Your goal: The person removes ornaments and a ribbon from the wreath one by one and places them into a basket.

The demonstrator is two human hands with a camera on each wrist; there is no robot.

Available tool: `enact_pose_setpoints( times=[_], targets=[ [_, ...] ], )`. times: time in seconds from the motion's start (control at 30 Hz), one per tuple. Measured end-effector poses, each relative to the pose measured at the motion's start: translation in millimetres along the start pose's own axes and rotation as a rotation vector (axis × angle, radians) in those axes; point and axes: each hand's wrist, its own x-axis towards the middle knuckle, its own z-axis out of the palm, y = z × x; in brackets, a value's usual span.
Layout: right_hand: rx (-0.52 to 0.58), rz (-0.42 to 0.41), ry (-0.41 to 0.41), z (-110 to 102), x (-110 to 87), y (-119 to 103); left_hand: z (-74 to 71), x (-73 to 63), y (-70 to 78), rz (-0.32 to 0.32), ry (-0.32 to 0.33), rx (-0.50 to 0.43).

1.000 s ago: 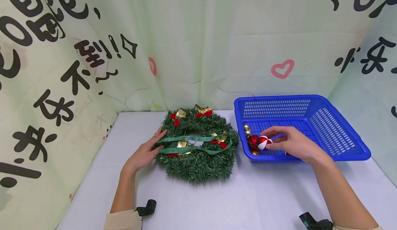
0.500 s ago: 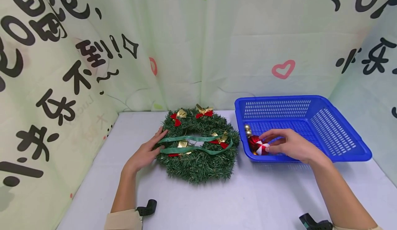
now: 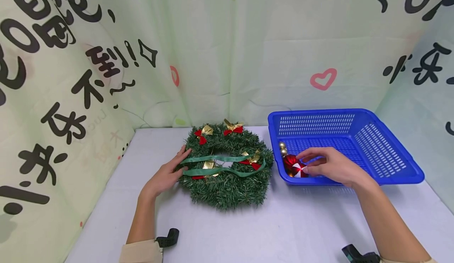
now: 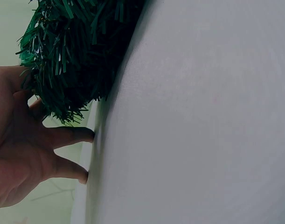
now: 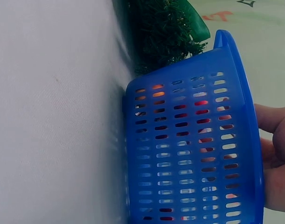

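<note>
A green artificial wreath [image 3: 223, 196] lies on the table with red and gold bows and a green ribbon [image 3: 227, 172] across its front. My left hand [image 3: 166, 178] rests against its left side with the fingers spread; in the left wrist view, two fingertips of that hand [image 4: 25, 144] reach the tabletop beside the wreath [image 4: 81, 51]. Inside the blue basket [image 3: 400, 172], near its left end, my right hand [image 3: 330, 164] pinches a red-and-white Christmas ball [image 3: 300, 170] between thumb and fingers. A shiny red ornament [image 3: 290, 160] sits right beside that ball.
Small gold balls [image 3: 282, 148] lie in the basket's left corner. The basket stands just right of the wreath, its near wall hiding part of the contents in the right wrist view. Behind the white table [image 3: 227, 239] hangs a printed pale green curtain [image 3: 248, 58].
My right hand has lowered slightly, and the red-and-white ball has turned and dropped closer to the basket floor. The left hand and wreath have stayed put.
</note>
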Motion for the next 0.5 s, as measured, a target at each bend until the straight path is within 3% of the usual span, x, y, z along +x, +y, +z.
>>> enact_pose_setpoints(
  times=[0.5],
  targets=[
    [0.008, -0.016, 0.046, -2.4, -4.0, -2.1, 0.7, 1.0, -0.7, -0.003, 0.001, 0.014]
  ],
)
